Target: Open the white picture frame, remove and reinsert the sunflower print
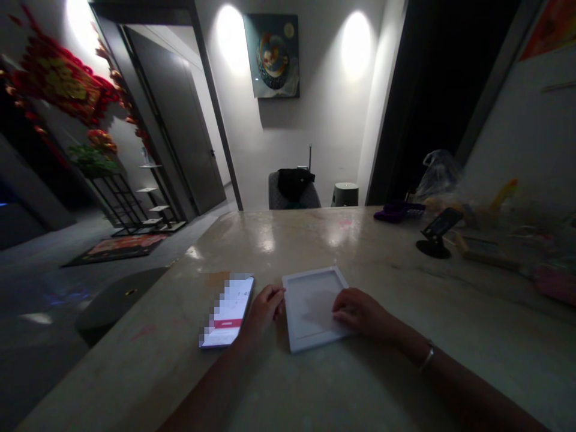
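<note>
The loosely curled left hand (264,311) touches the edge of a white square picture frame (315,275) lying flat on the marble desk (288,240); the relaxed right hand (360,311) rests on its panel, ungrasping. A smartphone (227,311) lies just beside the left hand.

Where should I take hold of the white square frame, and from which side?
Take its left and right outer edges, from both sides. The white square frame lies flat on the marble counter, so only its thin rim can be pinched; the left hand touches one edge, the right hand rests on the other side.
</note>
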`<state>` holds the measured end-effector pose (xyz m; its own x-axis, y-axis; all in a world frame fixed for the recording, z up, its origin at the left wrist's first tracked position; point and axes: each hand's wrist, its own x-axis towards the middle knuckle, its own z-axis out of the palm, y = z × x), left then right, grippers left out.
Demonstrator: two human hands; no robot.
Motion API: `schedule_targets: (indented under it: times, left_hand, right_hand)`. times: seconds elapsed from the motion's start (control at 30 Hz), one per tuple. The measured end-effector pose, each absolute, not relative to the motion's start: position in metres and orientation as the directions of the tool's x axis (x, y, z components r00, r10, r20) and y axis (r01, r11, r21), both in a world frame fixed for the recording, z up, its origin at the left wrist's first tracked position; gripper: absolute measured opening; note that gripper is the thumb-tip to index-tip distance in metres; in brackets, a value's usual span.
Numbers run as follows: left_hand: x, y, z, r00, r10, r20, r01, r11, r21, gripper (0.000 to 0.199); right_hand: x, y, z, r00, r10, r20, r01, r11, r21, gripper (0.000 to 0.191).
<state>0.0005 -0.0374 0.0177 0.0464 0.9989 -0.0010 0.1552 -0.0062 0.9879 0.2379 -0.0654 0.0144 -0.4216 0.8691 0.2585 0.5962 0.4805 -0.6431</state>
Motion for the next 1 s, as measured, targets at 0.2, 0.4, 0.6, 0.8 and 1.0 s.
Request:
schedule_targets:
  times: [0.2,0.4,0.6,0.8,1.0]
  left_hand:
    - [0.008,-0.036,0.016,0.043,0.999,-0.02,0.178,0.012,0.984,0.025]
    - [0.007,-0.039,0.021,0.022,1.0,-0.005,0.234,0.0,0.972,0.028]
    - [-0.003,-0.032,0.012,-0.099,0.99,0.097,0.258,-0.069,0.964,0.03]
    - [-0.003,-0.028,0.007,-0.053,0.997,0.049,0.219,-0.036,0.975,0.031]
    - [0.006,-0.038,0.015,0.014,0.999,-0.037,0.107,0.036,0.994,0.033]
  right_hand:
    - [0.226,-0.083,0.022,-0.639,0.739,0.213,0.545,0.63,-0.553,0.028]
    - [0.223,-0.081,0.022,-0.582,0.791,0.19,0.62,0.583,-0.526,0.016]
    - [0.225,-0.077,0.018,-0.427,0.826,0.368,0.506,0.555,-0.66,0.012]
    - [0.227,-0.075,0.021,-0.241,0.91,0.337,0.112,0.371,-0.922,0.021]
    - [0.226,-0.079,0.029,-0.215,0.933,0.289,-0.158,0.259,-0.953,0.03]
